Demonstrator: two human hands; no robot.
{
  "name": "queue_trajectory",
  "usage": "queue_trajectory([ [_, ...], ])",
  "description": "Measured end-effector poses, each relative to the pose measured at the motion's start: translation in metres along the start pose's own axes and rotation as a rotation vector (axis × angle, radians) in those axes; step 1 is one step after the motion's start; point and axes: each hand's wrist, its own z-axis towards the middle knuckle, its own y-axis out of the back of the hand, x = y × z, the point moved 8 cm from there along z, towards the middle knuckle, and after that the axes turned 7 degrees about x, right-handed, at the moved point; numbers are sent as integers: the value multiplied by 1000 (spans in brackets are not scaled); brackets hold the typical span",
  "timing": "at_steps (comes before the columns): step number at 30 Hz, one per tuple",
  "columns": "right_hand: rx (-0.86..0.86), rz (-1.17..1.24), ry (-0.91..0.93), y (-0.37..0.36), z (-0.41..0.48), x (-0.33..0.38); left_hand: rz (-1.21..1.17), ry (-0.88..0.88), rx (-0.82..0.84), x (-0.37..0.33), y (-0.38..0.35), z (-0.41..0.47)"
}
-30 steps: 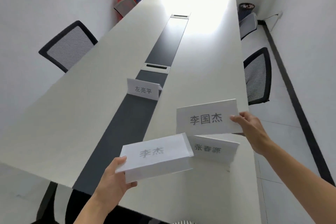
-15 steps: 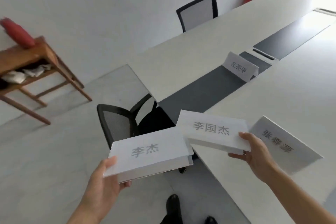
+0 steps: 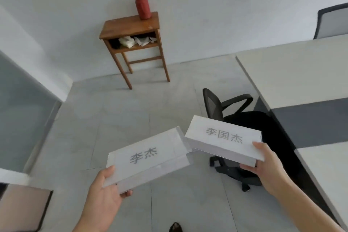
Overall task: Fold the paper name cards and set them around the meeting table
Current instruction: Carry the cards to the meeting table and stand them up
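Fig.: two folded paper name cards carried off the table, over the floor. Left hand [image 3: 102, 192] pinches the "李杰" card [image 3: 148, 158] at its near-left corner, thumb on top; right hand [image 3: 271, 165] clamps the "李国杰" card [image 3: 224, 140] at its near-right end. Cards look light, thin, matte white, creased into flat prisms; prob. crush easily, so hold by edges w/ light pressure. Meeting table [image 3: 293, 66] at right, office chair [image 3: 243, 118] beside it.

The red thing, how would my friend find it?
Look at the white back wall for the small wooden table. The red bottle stands upright on its top, near the right end. Nothing else there is red; the shelf below holds only crumpled white things.
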Motion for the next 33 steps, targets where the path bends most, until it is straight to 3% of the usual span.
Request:
queue_trajectory([
  [4,-29,57,-58,-74,23,-16,-24,-19,-91,-40,62,25],
  [9,-51,32,-62,-120,65,-3,-44,18,-96,-71,83,91],
  [17,-44,25,-40,-168,209,58,-9,24,-133,-141,66,243],
  [26,69,-12,9,-269,362,174,-6,-22,-115,-247,21,401],
  [33,-45,31,29,-295,483,224,22,41,-61,-301,-7,569],
])
